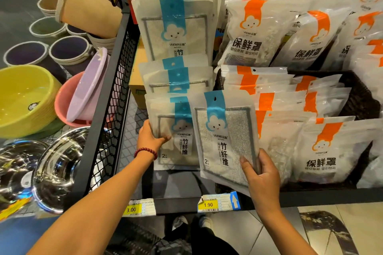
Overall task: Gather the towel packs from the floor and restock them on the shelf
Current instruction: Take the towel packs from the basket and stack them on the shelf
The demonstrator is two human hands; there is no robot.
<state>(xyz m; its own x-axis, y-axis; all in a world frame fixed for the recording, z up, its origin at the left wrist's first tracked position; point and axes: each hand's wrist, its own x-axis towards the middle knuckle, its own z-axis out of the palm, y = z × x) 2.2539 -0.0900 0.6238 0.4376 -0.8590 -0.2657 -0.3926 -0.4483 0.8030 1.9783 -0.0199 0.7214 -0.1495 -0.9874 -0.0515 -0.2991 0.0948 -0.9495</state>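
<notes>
A blue-striped towel pack [224,136] with a cloud logo is held upright over the shelf's front, my right hand [262,180] gripping its lower right corner. To its left, a stack of the same towel packs [176,132] stands on the black shelf [178,205]; my left hand [152,137] clasps that stack's left edge, thumb across the front. More blue towel packs [178,29] stand in rows behind, leaning back up the shelf.
Orange-striped packs [323,151] fill a dark basket [360,97] to the right. A black mesh divider [109,109] bounds the left, with plastic basins [24,99], steel bowls [56,170] and bins beyond. Price tags [208,204] line the shelf edge; tiled floor below.
</notes>
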